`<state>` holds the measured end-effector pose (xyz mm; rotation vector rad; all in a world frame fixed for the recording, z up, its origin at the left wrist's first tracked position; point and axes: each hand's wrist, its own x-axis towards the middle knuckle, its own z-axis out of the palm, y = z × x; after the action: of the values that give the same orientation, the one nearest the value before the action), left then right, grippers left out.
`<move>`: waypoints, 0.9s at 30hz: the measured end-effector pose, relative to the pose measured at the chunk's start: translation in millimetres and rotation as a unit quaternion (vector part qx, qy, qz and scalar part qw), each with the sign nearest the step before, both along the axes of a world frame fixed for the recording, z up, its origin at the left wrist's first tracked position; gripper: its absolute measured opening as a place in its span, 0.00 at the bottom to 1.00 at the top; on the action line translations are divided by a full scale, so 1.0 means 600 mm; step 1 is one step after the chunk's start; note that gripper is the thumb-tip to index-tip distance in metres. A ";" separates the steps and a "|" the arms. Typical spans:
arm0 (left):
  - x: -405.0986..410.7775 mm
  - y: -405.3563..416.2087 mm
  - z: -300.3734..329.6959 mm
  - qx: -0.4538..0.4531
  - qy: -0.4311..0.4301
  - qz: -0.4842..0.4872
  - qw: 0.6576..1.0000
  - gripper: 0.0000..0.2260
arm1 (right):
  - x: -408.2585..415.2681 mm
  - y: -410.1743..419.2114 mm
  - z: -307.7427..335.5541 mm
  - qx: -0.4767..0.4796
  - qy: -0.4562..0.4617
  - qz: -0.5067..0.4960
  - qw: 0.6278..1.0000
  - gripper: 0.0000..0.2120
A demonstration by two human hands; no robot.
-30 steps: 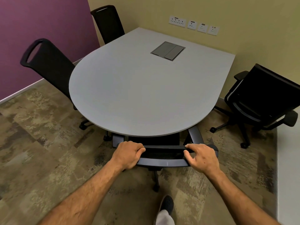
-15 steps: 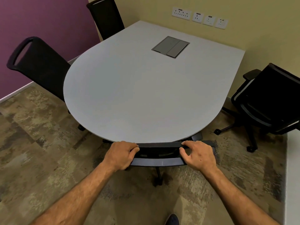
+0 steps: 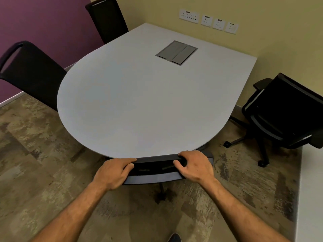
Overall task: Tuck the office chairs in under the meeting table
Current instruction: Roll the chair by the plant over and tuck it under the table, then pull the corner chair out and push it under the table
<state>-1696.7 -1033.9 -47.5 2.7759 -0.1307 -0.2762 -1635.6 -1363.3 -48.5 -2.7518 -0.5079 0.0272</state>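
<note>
Your surface [image 3: 139, 102] is plain pale grey, with a darker grey panel [image 3: 176, 52] set in it. The chairs [image 3: 288, 109] around it are black. The carpet [image 3: 35, 163] shows a mottled brown and tan patchwork. One wall [image 3: 43, 23] is purple, the other [image 3: 271, 23] mustard yellow with white sockets [image 3: 208, 20].

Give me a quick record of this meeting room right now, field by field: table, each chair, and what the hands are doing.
table: grey meeting table, rounded near end, closed cable hatch in its top
near chair: chair backrest at the table's rounded edge, seat hidden under the top
left hand: left hand gripping the backrest's top bar
right hand: right hand gripping the same bar
left-side chairs: near-left chair and far-left chair, both against the table edge
right-side chair: right chair standing apart from the table, base fully visible
wall: sockets
</note>
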 end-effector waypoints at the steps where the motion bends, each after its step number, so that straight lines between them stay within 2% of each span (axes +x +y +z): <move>1: 0.002 -0.003 0.003 0.016 0.020 -0.007 1.000 0.20 | 0.000 -0.003 0.002 0.022 0.020 -0.002 1.000 0.25; 5: 0.018 -0.027 0.024 0.019 0.086 -0.017 0.996 0.22 | 0.010 -0.024 0.009 0.179 0.118 -0.055 0.975 0.25; 8: 0.058 -0.081 0.051 -0.013 0.052 -0.027 0.998 0.23 | 0.032 -0.054 0.021 0.295 0.124 -0.101 0.942 0.23; 11: 0.142 -0.165 0.086 -0.036 0.000 -0.038 0.999 0.25 | 0.076 -0.109 0.041 0.296 0.087 -0.136 0.941 0.26; 17: 0.352 -0.340 0.131 -0.077 -0.068 -0.101 0.990 0.28 | 0.212 -0.269 0.104 0.258 -0.026 -0.196 0.946 0.22; 23: 0.554 -0.551 0.182 -0.108 -0.095 -0.203 0.969 0.27 | 0.313 -0.470 0.178 0.255 -0.101 -0.295 0.915 0.22; 27: 0.659 -0.702 0.202 -0.127 -0.094 -0.259 0.953 0.29 | 0.353 -0.620 0.187 0.226 -0.128 -0.372 0.891 0.22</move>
<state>-1301.6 -1455.1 73.8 2.4595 -0.8822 -0.1077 -1424.0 -1735.2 63.7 -2.3104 0.4574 -0.5683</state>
